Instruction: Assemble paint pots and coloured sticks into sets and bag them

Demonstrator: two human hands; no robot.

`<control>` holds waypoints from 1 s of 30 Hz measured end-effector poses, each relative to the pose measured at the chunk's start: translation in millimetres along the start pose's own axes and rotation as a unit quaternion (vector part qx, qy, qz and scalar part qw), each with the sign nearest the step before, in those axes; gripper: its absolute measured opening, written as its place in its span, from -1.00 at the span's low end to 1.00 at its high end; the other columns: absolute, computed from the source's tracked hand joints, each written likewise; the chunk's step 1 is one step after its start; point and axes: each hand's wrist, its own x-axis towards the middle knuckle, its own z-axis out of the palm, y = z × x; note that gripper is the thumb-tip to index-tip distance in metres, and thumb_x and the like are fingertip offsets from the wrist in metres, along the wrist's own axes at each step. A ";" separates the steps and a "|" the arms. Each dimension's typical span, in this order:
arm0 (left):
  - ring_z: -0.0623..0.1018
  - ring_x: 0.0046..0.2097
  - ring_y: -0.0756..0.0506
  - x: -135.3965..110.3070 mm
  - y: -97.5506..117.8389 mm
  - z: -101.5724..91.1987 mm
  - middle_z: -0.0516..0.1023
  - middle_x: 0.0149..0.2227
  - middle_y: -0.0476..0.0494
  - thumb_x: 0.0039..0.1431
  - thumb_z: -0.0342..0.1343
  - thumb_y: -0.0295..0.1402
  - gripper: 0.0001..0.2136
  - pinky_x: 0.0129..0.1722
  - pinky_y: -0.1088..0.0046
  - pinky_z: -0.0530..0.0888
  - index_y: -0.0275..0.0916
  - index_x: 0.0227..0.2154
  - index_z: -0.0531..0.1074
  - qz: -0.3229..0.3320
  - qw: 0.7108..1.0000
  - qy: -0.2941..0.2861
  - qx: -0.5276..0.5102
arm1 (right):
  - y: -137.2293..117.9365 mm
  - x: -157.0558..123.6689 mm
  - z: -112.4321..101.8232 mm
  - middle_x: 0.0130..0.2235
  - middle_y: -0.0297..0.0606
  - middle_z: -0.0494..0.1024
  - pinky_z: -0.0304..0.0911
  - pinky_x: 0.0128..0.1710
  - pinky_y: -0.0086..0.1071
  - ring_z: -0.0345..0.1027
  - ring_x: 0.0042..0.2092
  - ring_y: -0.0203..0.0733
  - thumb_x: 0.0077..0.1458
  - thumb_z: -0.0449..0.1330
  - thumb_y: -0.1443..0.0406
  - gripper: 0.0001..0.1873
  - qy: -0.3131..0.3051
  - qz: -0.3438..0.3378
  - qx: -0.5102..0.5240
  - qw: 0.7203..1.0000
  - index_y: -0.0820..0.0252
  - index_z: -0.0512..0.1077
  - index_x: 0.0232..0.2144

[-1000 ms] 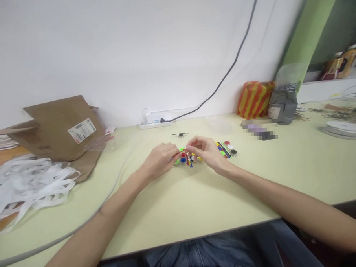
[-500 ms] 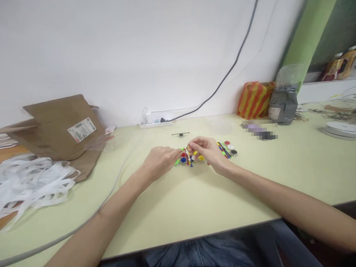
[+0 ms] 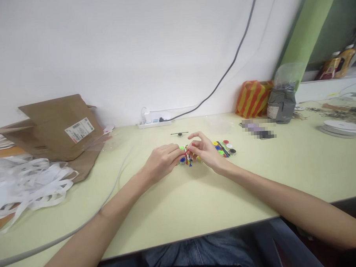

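My left hand (image 3: 163, 161) and my right hand (image 3: 204, 150) meet at the middle of the pale green table (image 3: 181, 204). Both pinch small coloured plastic pieces (image 3: 187, 157) between thumb and fingertips; the exact piece in each pinch is too small to name. The right hand's other fingers are lifted and spread. More small round coloured pieces (image 3: 226, 148) and thin sticks lie just right of my right hand. A tiny black spinner-like part (image 3: 179, 134) lies beyond the hands.
A torn cardboard package (image 3: 60, 129) and a heap of white strips (image 3: 26, 183) lie at the left. A white power strip (image 3: 154, 120) with a dark cable sits by the wall. A striped bag (image 3: 253, 98), a grey bag (image 3: 281, 99) and a white reel (image 3: 343, 127) stand at the right.
My left hand has moved in closer to the right, and the right hand's outer fingers have lifted and spread. The view has shifted slightly left.
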 end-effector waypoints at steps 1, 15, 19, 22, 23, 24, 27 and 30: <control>0.48 -0.34 -0.04 0.4 0.0 -0.3 0.53 -0.33 -0.10 0.45 -0.11 -0.35 -0.77 -0.34 0.43 0.32 -0.21 -0.22 0.46 0.008 1.000 0.008 0.003 | 1.2 0.2 -0.2 -0.44 -0.47 0.47 0.30 -0.46 -0.43 0.40 -0.46 -0.30 0.13 0.25 0.12 -0.60 -0.002 -0.001 0.002 1.000 0.07 0.21 -0.06; 0.50 -0.33 -0.06 -5.3 -22.2 -0.9 0.55 -0.36 -0.09 0.38 -0.01 -0.36 -0.79 -0.30 0.40 0.33 -0.23 -0.34 0.48 -0.113 0.992 0.035 0.051 | 0.5 2.2 -3.5 -0.36 -0.44 0.43 0.36 -0.45 -0.41 0.42 -0.35 -0.26 0.08 0.23 0.19 -0.54 0.085 0.014 -0.001 0.996 0.06 0.17 -0.01; 0.51 -0.30 -0.10 -11.4 -36.3 1.1 0.56 -0.36 -0.11 0.30 0.02 -0.38 -0.81 -0.34 0.40 0.28 -0.22 -0.37 0.50 -0.222 0.973 -0.037 0.056 | 2.5 3.6 -4.8 -0.35 -0.45 0.40 0.34 -0.46 -0.43 0.40 -0.36 -0.28 0.04 0.20 0.24 -0.57 0.082 0.018 -0.004 0.996 0.06 0.19 -0.04; 0.53 -0.30 -0.12 -12.7 -38.7 3.9 0.58 -0.36 -0.13 0.26 0.02 -0.34 -0.81 -0.38 0.39 0.24 -0.22 -0.40 0.51 -0.262 0.958 -0.106 0.049 | -1.5 2.7 -2.7 -0.35 -0.45 0.39 0.31 -0.48 -0.44 0.39 -0.38 -0.29 0.03 0.18 0.27 -0.60 0.076 0.020 -0.003 0.997 0.06 0.20 -0.07; 0.53 -0.31 -0.13 -12.5 -38.1 4.6 0.58 -0.37 -0.14 0.27 0.01 -0.32 -0.79 -0.39 0.39 0.23 -0.21 -0.41 0.50 -0.265 0.955 -0.125 0.049 | -3.3 2.4 -1.9 -0.35 -0.45 0.39 0.31 -0.49 -0.44 0.38 -0.39 -0.29 0.02 0.17 0.28 -0.61 0.073 0.021 -0.004 0.997 0.06 0.20 -0.08; 0.53 -0.32 -0.14 -12.0 -37.2 5.2 0.59 -0.38 -0.15 0.27 0.00 -0.30 -0.77 -0.40 0.39 0.21 -0.21 -0.43 0.50 -0.264 0.953 -0.140 0.051 | -4.9 2.1 -1.2 -0.35 -0.45 0.39 0.30 -0.49 -0.44 0.38 -0.39 -0.30 0.02 0.17 0.29 -0.63 0.070 0.021 -0.005 0.997 0.06 0.21 -0.09; 0.53 -0.33 -0.15 -10.3 -34.4 6.2 0.58 -0.40 -0.17 0.30 -0.05 -0.27 -0.69 -0.43 0.38 0.15 -0.21 -0.49 0.48 -0.251 0.952 -0.166 0.060 | -7.9 2.1 -0.2 -0.36 -0.45 0.39 0.29 -0.49 -0.44 0.37 -0.41 -0.31 0.00 0.16 0.31 -0.65 0.064 0.025 -0.006 0.998 0.07 0.22 -0.12; 0.52 -0.35 -0.14 -9.8 -33.6 6.7 0.57 -0.41 -0.18 0.30 -0.06 -0.24 -0.67 -0.45 0.38 0.11 -0.20 -0.51 0.47 -0.248 0.950 -0.179 0.067 | -8.0 2.4 -0.4 -0.36 -0.45 0.39 0.28 -0.50 -0.44 0.37 -0.41 -0.30 0.00 0.15 0.31 -0.66 0.062 0.025 -0.006 0.998 0.07 0.23 -0.13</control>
